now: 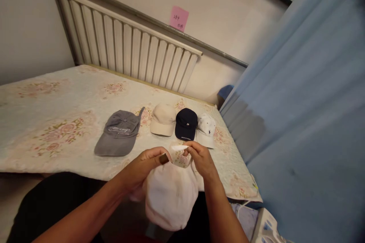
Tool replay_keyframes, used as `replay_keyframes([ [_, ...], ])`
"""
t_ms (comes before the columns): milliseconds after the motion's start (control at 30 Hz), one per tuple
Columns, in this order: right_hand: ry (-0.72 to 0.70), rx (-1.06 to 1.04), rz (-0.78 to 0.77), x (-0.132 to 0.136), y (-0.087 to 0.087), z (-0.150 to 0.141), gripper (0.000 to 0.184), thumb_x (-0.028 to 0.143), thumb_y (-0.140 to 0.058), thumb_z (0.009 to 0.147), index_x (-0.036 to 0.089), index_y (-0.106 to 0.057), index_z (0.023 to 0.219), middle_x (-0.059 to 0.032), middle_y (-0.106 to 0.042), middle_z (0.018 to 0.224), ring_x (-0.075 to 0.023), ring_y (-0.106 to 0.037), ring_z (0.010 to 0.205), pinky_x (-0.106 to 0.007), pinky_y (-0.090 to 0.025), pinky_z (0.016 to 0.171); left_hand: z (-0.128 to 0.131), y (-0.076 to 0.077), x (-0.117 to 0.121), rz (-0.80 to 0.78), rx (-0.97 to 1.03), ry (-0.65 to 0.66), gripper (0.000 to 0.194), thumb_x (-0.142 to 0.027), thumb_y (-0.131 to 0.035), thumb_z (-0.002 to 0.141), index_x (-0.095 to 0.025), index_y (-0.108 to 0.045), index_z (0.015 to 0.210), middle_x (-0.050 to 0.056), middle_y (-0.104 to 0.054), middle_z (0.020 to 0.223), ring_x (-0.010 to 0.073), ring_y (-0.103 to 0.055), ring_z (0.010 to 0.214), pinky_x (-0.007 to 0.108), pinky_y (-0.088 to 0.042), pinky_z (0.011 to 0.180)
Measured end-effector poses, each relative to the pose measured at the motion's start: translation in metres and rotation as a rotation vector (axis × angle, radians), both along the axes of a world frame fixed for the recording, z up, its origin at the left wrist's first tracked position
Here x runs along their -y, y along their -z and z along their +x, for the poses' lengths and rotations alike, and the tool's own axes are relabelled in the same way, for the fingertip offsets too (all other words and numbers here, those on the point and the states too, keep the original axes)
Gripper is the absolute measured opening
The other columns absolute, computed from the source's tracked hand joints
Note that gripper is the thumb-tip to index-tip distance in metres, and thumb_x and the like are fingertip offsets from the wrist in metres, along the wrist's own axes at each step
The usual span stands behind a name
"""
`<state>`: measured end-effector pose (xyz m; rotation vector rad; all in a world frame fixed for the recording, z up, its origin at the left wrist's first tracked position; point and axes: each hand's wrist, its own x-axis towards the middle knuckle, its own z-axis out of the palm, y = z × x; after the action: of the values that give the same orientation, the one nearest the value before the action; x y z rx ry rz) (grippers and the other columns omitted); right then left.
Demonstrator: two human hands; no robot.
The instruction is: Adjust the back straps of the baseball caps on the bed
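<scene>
Both my hands hold a pale pink cap (pixel 170 197) in front of me, just off the near edge of the bed. My left hand (pixel 148 165) grips its back edge with thumb and fingers. My right hand (pixel 201 159) pinches the white strap end at the cap's rear opening. On the bed beyond lie several caps in a row: a grey cap (pixel 118 133) with white lettering, a beige cap (pixel 163 120), a navy cap (pixel 186 124) and a white cap (pixel 206 129).
The bed (pixel 57 121) has a floral cover. A white radiator (pixel 125 47) runs along the wall behind it, with a pink note (pixel 179 18) above. A blue curtain (pixel 308 114) hangs at the right. A white device (pixel 266 229) sits at the lower right.
</scene>
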<state>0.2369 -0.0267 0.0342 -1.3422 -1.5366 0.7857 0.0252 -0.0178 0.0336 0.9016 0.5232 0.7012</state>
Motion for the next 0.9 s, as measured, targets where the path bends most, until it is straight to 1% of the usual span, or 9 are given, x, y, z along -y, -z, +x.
replay_keyframes([
  [67,-0.015,-0.327,-0.116,-0.004,0.024,0.004,0.027,0.036,-0.055,0.083,0.017,-0.068,0.096,-0.0037,-0.069,0.083,-0.017,-0.063,0.08,-0.031,-0.046,0.081,-0.004,0.002,-0.003,0.012,0.036,-0.039,0.026,-0.04,-0.067,0.078,-0.016,-0.059,0.074,-0.003,-0.056,0.058,0.0069,-0.047,0.049,0.017,-0.034,0.047],
  [133,-0.091,-0.597,-0.239,-0.003,0.047,0.001,0.041,0.049,-0.059,0.08,0.017,-0.065,0.102,-0.0062,-0.071,0.083,-0.0201,-0.065,0.08,-0.035,-0.047,0.081,-0.006,0.005,-0.006,0.004,0.069,-0.074,0.026,-0.04,-0.066,0.079,-0.016,-0.059,0.074,-0.003,-0.057,0.058,0.0069,-0.048,0.049,0.017,-0.035,0.048],
  [200,-0.114,-0.724,-0.344,0.002,0.065,-0.008,0.046,0.054,-0.061,0.077,0.016,-0.066,0.102,-0.0065,-0.071,0.078,-0.02,-0.065,0.074,-0.034,-0.048,0.076,-0.008,0.009,-0.01,-0.006,0.092,-0.107,0.026,-0.04,-0.065,0.08,-0.016,-0.058,0.075,-0.002,-0.058,0.059,0.0072,-0.049,0.049,0.017,-0.036,0.048],
  [267,-0.108,-0.756,-0.371,0.008,0.077,-0.02,0.05,0.058,-0.058,0.079,0.016,-0.067,0.104,-0.0075,-0.071,0.079,-0.0196,-0.064,0.072,-0.033,-0.048,0.073,-0.009,0.013,-0.014,-0.011,0.102,-0.129,0.025,-0.039,-0.065,0.08,-0.015,-0.058,0.076,-0.001,-0.058,0.059,0.0073,-0.05,0.049,0.017,-0.037,0.048],
  [367,-0.123,-0.767,-0.378,0.012,0.087,-0.034,0.053,0.062,-0.054,0.08,0.017,-0.07,0.102,-0.0089,-0.072,0.087,-0.0217,-0.064,0.079,-0.034,-0.048,0.076,-0.014,0.015,-0.021,-0.038,0.104,-0.173,0.024,-0.037,-0.066,0.08,-0.015,-0.058,0.079,-0.002,-0.058,0.058,0.0069,-0.05,0.048,0.017,-0.038,0.046],
  [500,-0.096,-0.787,-0.44,0.011,0.103,-0.049,0.032,0.046,-0.068,0.075,0.016,-0.073,0.084,-0.007,-0.073,0.084,-0.0209,-0.063,0.079,-0.032,-0.048,0.074,-0.03,0.013,-0.04,-0.124,0.133,-0.35,0.022,-0.03,-0.073,0.074,-0.017,-0.057,0.079,-0.003,-0.06,0.061,0.008,-0.055,0.049,0.018,-0.044,0.048],
  [667,-0.171,-0.979,-0.497,0.006,0.119,-0.071,0.03,0.036,-0.069,0.075,0.015,-0.07,0.096,-0.0102,-0.073,0.092,-0.0253,-0.065,0.088,-0.036,-0.051,0.077,-0.065,0.022,-0.077,-0.195,0.111,-0.529,0.029,-0.019,-0.078,0.063,-0.017,-0.058,0.084,-0.003,-0.064,0.065,0.0106,-0.06,0.052,0.02,-0.049,0.05],
  [800,-0.168,-1.099,-0.437,-0.026,0.119,-0.093,0.033,0.029,-0.072,0.071,0.019,-0.066,0.102,-0.008,-0.072,0.1,-0.0235,-0.067,0.091,-0.036,-0.052,0.08,-0.095,0.036,-0.111,-0.205,-0.007,-0.547,0.024,-0.016,-0.074,0.064,-0.017,-0.057,0.081,-0.001,-0.065,0.065,0.0139,-0.062,0.052,0.024,-0.051,0.049],
  [900,-0.18,-1.151,-0.35,-0.077,0.111,-0.114,0.037,0.027,-0.073,0.07,0.02,-0.063,0.105,-0.0065,-0.072,0.106,-0.0205,-0.067,0.091,-0.034,-0.052,0.083,-0.122,0.039,-0.145,-0.188,-0.07,-0.6,0.019,-0.011,-0.069,0.063,-0.017,-0.055,0.074,-0.002,-0.062,0.059,0.0137,-0.059,0.048,0.025,-0.05,0.048],
])
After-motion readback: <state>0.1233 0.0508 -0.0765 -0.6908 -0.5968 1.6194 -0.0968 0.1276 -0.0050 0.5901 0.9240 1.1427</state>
